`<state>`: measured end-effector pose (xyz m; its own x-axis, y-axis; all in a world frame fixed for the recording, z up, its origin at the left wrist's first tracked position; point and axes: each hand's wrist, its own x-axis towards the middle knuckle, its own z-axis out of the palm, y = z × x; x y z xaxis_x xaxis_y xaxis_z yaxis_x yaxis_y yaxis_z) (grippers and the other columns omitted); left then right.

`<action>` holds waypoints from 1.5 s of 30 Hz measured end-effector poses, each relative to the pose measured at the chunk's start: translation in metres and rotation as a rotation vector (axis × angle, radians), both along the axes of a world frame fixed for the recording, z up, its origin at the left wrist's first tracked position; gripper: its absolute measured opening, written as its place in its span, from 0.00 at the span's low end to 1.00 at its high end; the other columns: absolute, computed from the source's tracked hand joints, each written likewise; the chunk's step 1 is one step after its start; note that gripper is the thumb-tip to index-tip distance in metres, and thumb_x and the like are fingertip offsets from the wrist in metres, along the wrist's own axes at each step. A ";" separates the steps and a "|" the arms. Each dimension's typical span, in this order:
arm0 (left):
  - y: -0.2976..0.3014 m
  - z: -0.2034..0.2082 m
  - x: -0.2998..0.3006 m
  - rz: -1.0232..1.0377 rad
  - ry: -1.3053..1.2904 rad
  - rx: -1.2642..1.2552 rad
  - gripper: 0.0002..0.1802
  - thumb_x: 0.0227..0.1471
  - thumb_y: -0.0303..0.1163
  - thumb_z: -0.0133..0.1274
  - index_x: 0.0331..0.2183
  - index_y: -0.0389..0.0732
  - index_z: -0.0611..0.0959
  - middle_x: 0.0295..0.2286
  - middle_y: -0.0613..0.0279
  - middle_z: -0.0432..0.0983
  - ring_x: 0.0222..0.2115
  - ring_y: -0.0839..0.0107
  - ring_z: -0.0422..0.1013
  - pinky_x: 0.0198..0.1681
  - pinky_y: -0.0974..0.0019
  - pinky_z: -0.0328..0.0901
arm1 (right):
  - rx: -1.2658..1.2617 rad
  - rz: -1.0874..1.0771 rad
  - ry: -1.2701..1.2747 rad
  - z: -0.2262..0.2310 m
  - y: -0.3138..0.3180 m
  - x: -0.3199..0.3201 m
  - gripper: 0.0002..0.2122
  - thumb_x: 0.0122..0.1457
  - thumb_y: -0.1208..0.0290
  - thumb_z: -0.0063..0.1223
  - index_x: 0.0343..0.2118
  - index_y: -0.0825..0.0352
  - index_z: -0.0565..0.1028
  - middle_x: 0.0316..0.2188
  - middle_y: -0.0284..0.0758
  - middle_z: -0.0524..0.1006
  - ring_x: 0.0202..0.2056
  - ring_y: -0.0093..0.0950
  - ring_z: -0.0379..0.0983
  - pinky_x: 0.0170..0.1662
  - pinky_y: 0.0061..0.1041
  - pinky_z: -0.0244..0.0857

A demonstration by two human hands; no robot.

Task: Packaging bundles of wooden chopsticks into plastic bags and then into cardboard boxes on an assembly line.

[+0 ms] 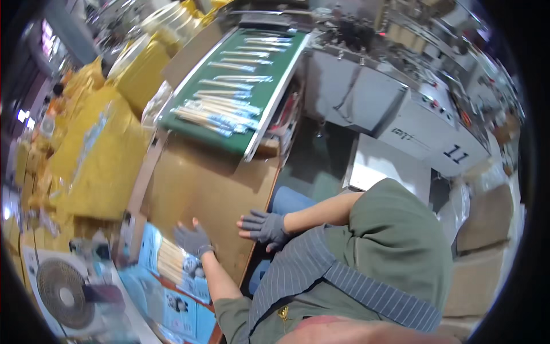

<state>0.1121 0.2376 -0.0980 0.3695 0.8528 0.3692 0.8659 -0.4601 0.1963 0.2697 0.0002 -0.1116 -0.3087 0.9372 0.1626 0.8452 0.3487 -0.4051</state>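
Observation:
My left hand [193, 238], in a grey fingerless glove, has its fingers stretched out over the left part of the brown tabletop [200, 180]. It is right beside a clear-and-blue bag of wooden chopsticks [172, 261]; whether it touches the bag I cannot tell. At the table's right edge, my right hand [264, 228] wears a matching glove, its fingers spread and nothing in them. Beyond both hands, the green conveyor belt [189, 129] carries several wrapped pairs of chopsticks [215, 112], bunched thickest at the near end.
Blue printed bags [180, 312] lie at the lower left, near a round fan [66, 292]. Large yellow sacks [94, 155] are piled along the left. White machine cabinets [424, 135] stand at the right, with cardboard boxes [484, 221] nearer me.

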 end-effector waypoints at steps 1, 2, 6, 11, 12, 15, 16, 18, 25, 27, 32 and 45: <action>0.000 0.004 0.000 -0.009 -0.014 -0.008 0.37 0.52 0.57 0.44 0.51 0.34 0.69 0.53 0.43 0.61 0.54 0.48 0.57 0.56 0.50 0.54 | 0.014 -0.005 0.011 0.002 -0.001 -0.001 0.49 0.42 0.34 0.46 0.62 0.65 0.49 0.64 0.50 0.42 0.64 0.51 0.34 0.60 0.59 0.30; 0.004 -0.002 -0.005 0.001 -0.001 0.015 0.37 0.52 0.57 0.44 0.51 0.34 0.69 0.53 0.43 0.60 0.55 0.48 0.57 0.56 0.50 0.53 | 0.031 -0.009 0.018 0.005 0.002 -0.002 0.50 0.39 0.37 0.53 0.62 0.65 0.51 0.64 0.51 0.44 0.64 0.52 0.36 0.60 0.58 0.31; 0.001 -0.003 0.002 -0.020 -0.002 0.049 0.36 0.52 0.56 0.45 0.51 0.35 0.69 0.54 0.42 0.60 0.55 0.48 0.56 0.57 0.49 0.52 | -0.054 0.000 0.021 0.057 0.015 0.010 0.43 0.42 0.42 0.55 0.58 0.65 0.58 0.59 0.51 0.55 0.60 0.50 0.49 0.59 0.50 0.44; 0.001 -0.007 -0.002 -0.042 -0.086 0.095 0.35 0.50 0.53 0.49 0.50 0.35 0.69 0.51 0.41 0.62 0.53 0.47 0.57 0.56 0.47 0.52 | 0.007 -0.302 0.378 0.145 0.044 0.059 0.24 0.55 0.50 0.50 0.45 0.68 0.70 0.43 0.45 0.72 0.44 0.43 0.69 0.46 0.34 0.64; 0.004 -0.009 -0.009 -0.030 -0.112 0.146 0.34 0.49 0.52 0.51 0.49 0.34 0.70 0.50 0.40 0.63 0.52 0.46 0.59 0.55 0.47 0.53 | 0.007 -0.286 0.380 0.145 0.045 0.059 0.24 0.55 0.50 0.50 0.45 0.68 0.70 0.43 0.45 0.72 0.44 0.43 0.69 0.46 0.34 0.64; 0.007 -0.019 -0.019 -0.010 -0.126 0.127 0.30 0.46 0.48 0.55 0.45 0.35 0.73 0.46 0.40 0.68 0.48 0.44 0.62 0.53 0.47 0.56 | -0.130 -0.132 0.260 0.108 0.036 0.057 0.21 0.55 0.52 0.50 0.42 0.67 0.71 0.42 0.44 0.71 0.43 0.43 0.69 0.46 0.36 0.64; 0.002 -0.017 -0.010 -0.047 -0.177 0.127 0.30 0.45 0.49 0.55 0.44 0.35 0.74 0.45 0.41 0.69 0.48 0.45 0.62 0.53 0.47 0.56 | 0.013 -0.123 0.178 0.096 0.028 0.063 0.22 0.55 0.53 0.50 0.44 0.66 0.70 0.44 0.47 0.69 0.44 0.45 0.68 0.46 0.38 0.64; 0.002 -0.026 -0.004 0.026 -0.155 0.099 0.33 0.45 0.51 0.53 0.47 0.35 0.73 0.45 0.42 0.68 0.50 0.44 0.60 0.55 0.48 0.54 | 0.122 -0.271 0.110 0.100 0.021 0.066 0.22 0.55 0.56 0.49 0.47 0.67 0.68 0.45 0.51 0.68 0.47 0.50 0.64 0.51 0.42 0.58; -0.013 0.009 0.006 0.130 -0.090 -0.195 0.39 0.50 0.58 0.43 0.53 0.36 0.68 0.56 0.48 0.54 0.59 0.53 0.47 0.61 0.51 0.41 | 0.347 -0.453 0.022 -0.009 0.014 0.157 0.40 0.55 0.45 0.45 0.59 0.76 0.52 0.56 0.58 0.57 0.57 0.52 0.55 0.59 0.42 0.50; -0.018 0.008 -0.007 0.142 -0.111 -0.235 0.39 0.50 0.59 0.43 0.53 0.36 0.67 0.57 0.48 0.53 0.60 0.53 0.46 0.61 0.51 0.41 | 0.320 -0.490 0.083 -0.001 0.020 0.142 0.44 0.52 0.41 0.46 0.59 0.77 0.50 0.56 0.59 0.56 0.57 0.53 0.54 0.59 0.42 0.49; -0.010 -0.008 0.014 0.161 -0.090 -0.122 0.40 0.49 0.60 0.43 0.52 0.35 0.68 0.55 0.48 0.56 0.59 0.53 0.48 0.60 0.52 0.43 | -0.207 -0.461 0.889 -0.017 0.052 0.172 0.37 0.56 0.62 0.54 0.63 0.64 0.45 0.56 0.42 0.62 0.36 0.28 0.68 0.34 0.22 0.68; 0.008 -0.007 0.043 -0.018 -0.338 -0.018 0.32 0.52 0.50 0.45 0.49 0.34 0.72 0.48 0.45 0.67 0.51 0.50 0.61 0.56 0.53 0.51 | 0.258 -0.396 0.241 0.035 0.131 -0.014 0.30 0.50 0.64 0.49 0.57 0.69 0.60 0.53 0.52 0.63 0.55 0.49 0.57 0.59 0.40 0.50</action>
<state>0.1547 0.2458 -0.1048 0.2437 0.8549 0.4581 0.7426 -0.4683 0.4788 0.2554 0.1316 -0.0770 0.1355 0.8944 0.4263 0.8258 0.1359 -0.5474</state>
